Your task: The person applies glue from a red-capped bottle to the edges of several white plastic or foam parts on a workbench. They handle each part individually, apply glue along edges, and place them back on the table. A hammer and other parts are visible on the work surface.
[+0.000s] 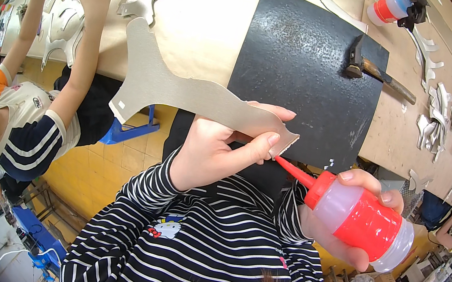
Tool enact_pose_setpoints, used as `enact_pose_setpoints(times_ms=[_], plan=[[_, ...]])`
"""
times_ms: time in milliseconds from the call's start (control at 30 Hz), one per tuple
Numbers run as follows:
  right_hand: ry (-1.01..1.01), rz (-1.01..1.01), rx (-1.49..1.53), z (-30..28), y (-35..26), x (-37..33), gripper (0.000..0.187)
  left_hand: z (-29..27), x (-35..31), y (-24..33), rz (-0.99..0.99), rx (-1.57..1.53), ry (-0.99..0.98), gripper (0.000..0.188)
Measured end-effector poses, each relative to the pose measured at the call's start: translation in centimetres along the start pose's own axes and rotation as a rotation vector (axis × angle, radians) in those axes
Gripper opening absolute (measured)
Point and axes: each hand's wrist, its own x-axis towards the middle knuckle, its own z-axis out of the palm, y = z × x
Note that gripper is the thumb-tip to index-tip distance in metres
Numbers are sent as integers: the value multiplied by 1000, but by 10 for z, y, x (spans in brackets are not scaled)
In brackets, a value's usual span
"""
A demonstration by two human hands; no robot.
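A beige Y-shaped cut piece [186, 91], flat and leather-like, is pinched at its narrow right end by my left hand [217, 154]. Its wide forked end reaches out to the left, past the table's near edge. My right hand [361, 195] is wrapped round a clear squeeze bottle [365, 223] with a red band and a red cone nozzle [296, 173]. The bottle lies tilted, and its nozzle tip is at the narrow end of the piece, close to my left thumb. Whether any liquid comes out is too small to tell.
Ahead, a black mat [306, 64] covers part of the table, with a hammer [374, 69] lying on its right side. Another squeeze bottle [389, 10] stands at the far right. Cut pieces [435, 117] lie about. At left, a co-worker's arms [88, 38] reach over the table.
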Motion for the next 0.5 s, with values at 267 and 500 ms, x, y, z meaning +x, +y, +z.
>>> enact_pose_setpoints(times_ms=[267, 500], plan=[[-31, 57, 42, -4, -2, -3, 85, 0, 0, -2, 1, -4, -1, 17], [-131, 43, 35, -8, -6, -1, 87, 0, -1, -2, -5, 3, 1, 19]])
